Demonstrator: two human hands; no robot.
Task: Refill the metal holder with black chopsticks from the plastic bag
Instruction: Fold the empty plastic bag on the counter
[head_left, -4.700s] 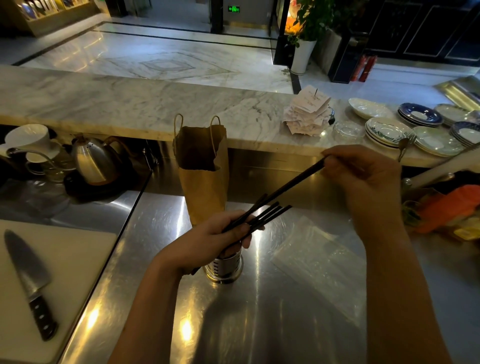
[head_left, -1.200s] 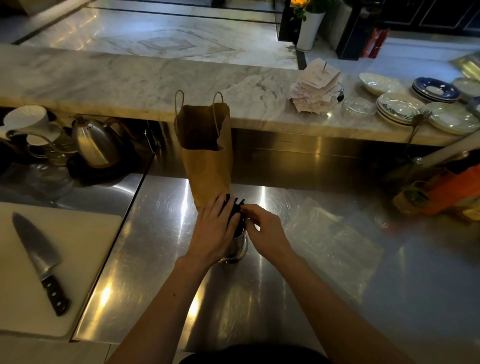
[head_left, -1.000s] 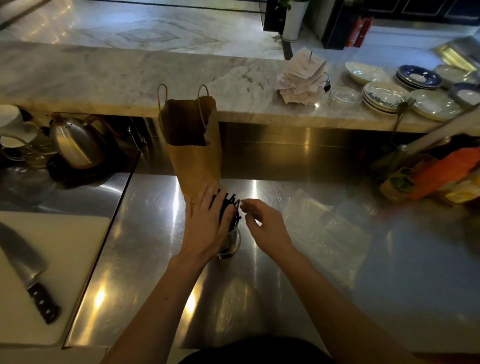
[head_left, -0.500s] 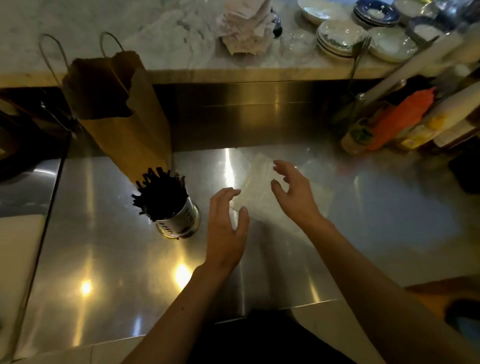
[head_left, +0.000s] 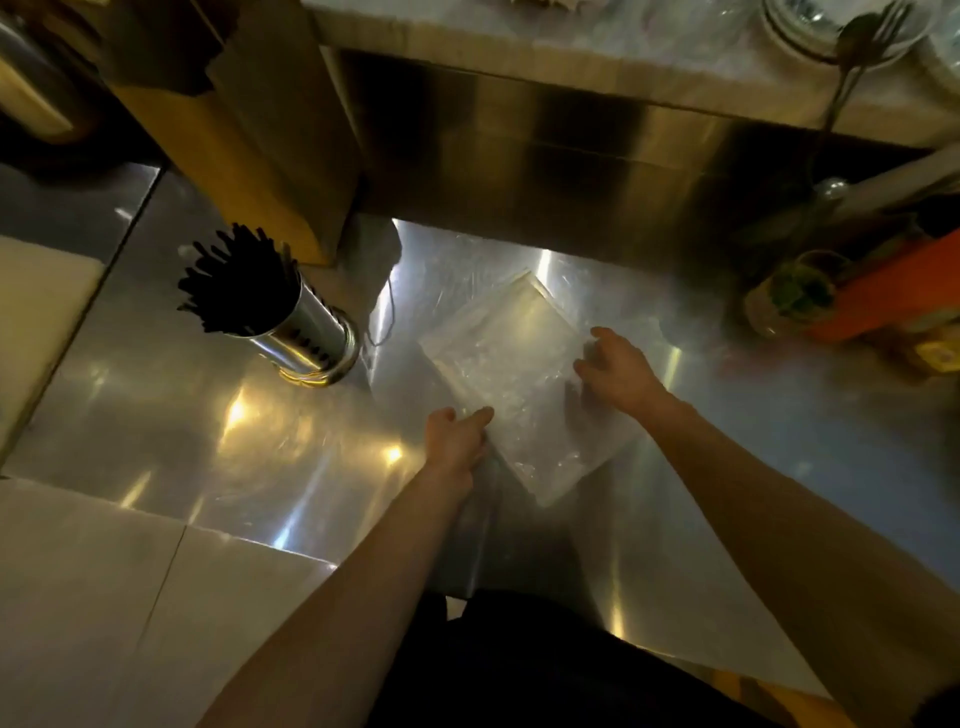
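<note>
The metal holder (head_left: 306, 340) stands on the steel counter (head_left: 171, 410) at the left, packed with black chopsticks (head_left: 234, 291) that fan out of its top. To its right the clear plastic bag (head_left: 498, 364) lies flat and looks empty. My left hand (head_left: 457, 436) pinches the bag's near-left edge between thumb and fingers. My right hand (head_left: 618, 371) rests on the bag's right edge with its fingers spread. Both hands are away from the holder.
A brown paper bag (head_left: 249, 130) stands just behind the holder. A white cutting board (head_left: 36, 312) lies at the far left. A jar (head_left: 789, 299) and an orange bottle (head_left: 893, 286) crowd the right. A marble ledge with plates and a fork runs along the back.
Both hands have left the filled holder and moved right onto the plastic bag. My view has tipped downward and closer to the counter.
</note>
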